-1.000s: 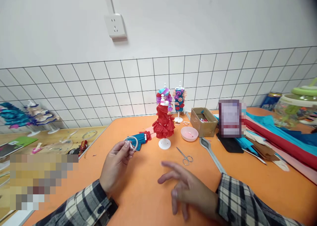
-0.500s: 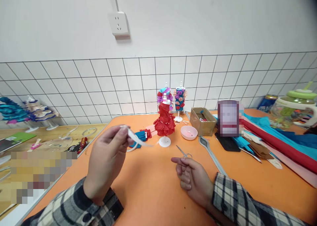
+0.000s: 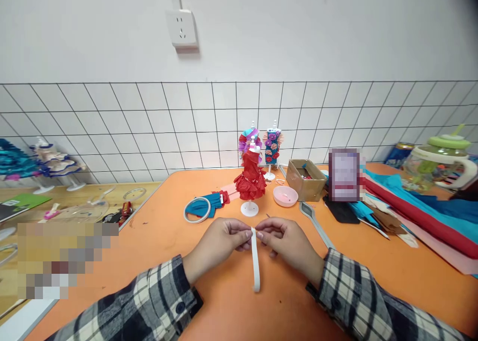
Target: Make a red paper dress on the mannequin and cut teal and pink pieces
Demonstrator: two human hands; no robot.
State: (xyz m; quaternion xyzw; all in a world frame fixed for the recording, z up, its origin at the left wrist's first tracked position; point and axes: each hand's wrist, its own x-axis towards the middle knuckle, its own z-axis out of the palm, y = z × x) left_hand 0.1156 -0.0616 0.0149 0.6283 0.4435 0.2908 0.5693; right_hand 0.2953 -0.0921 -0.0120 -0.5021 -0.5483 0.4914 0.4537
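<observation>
- Over the orange surface (image 3: pixel 224 303), left grip (image 3: pixel 222 241) and right grip (image 3: pixel 293 242) pinch the white strip (image 3: pixel 256 264) by its top.
- Seemingly working that end; next calls for steadiness.

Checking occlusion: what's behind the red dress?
Behind the red dress: a second dress in purple, blue and red, a white tip poking up above it. Its lower part and any base are covered, so I can't tell how they look.
</observation>
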